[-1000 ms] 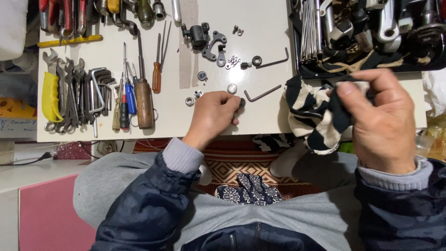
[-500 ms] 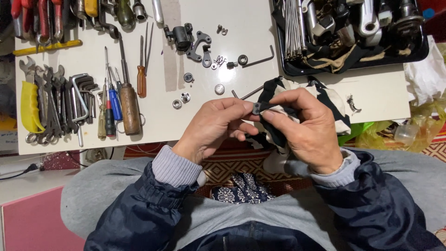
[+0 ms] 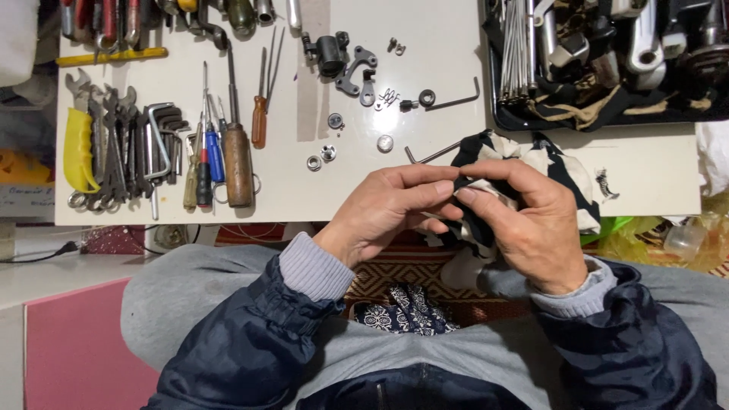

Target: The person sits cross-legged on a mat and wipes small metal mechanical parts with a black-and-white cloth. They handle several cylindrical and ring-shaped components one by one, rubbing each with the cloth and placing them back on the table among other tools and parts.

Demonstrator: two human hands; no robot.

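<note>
We saw the left hand (image 3: pixel 387 209) and the right hand (image 3: pixel 524 220) meeting fingertip to fingertip at the near edge of the white desk (image 3: pixel 304 193), both pinching a black-and-cream patterned cloth rag (image 3: pixel 558 171) that draped over that edge. Just beyond lay a bent steel hex key (image 3: pixel 433 155) and small silver washers (image 3: pixel 323 156); far left lay a wooden-handled screwdriver (image 3: pixel 237 163) beside spanners.
</note>
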